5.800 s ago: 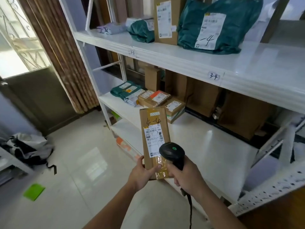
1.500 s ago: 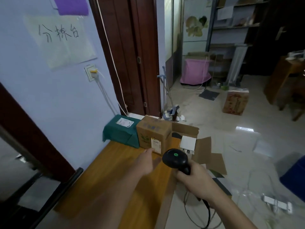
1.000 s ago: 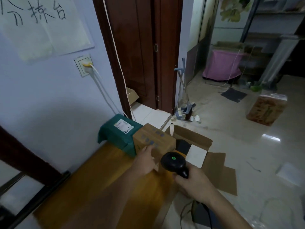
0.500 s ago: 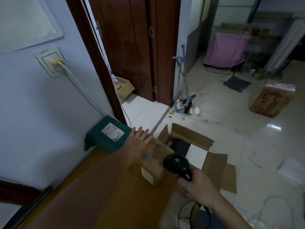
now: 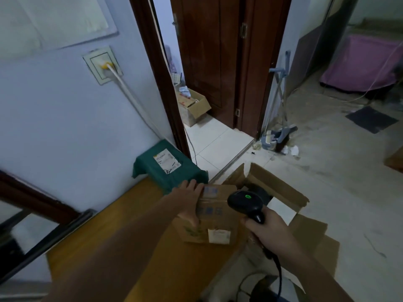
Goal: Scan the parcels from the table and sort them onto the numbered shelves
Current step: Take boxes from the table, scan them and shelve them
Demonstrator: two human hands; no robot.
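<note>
Nearest the camera, the right hand (image 5: 267,229) is wrapped around the handle of a black barcode scanner (image 5: 246,202), whose head shows a green light and whose cable (image 5: 278,271) hangs down below the wrist. Just left of it, at the right edge of the wooden table (image 5: 122,247), stands a brown cardboard parcel (image 5: 214,216) with a small white label on its near side. The left hand (image 5: 188,198) grips this parcel at its upper left edge, fingers laid over the top and the thumb down the left face. Beyond it, at the table's far corner against the wall, a green bagged parcel (image 5: 169,168) lies flat with a white shipping label facing up. To the right of the table's edge, on the floor, an open cardboard carton (image 5: 277,186) stands with its flaps spread. Farther off, a smaller open box (image 5: 193,105) sits in the doorway beside a dark wooden door (image 5: 209,57).
</note>
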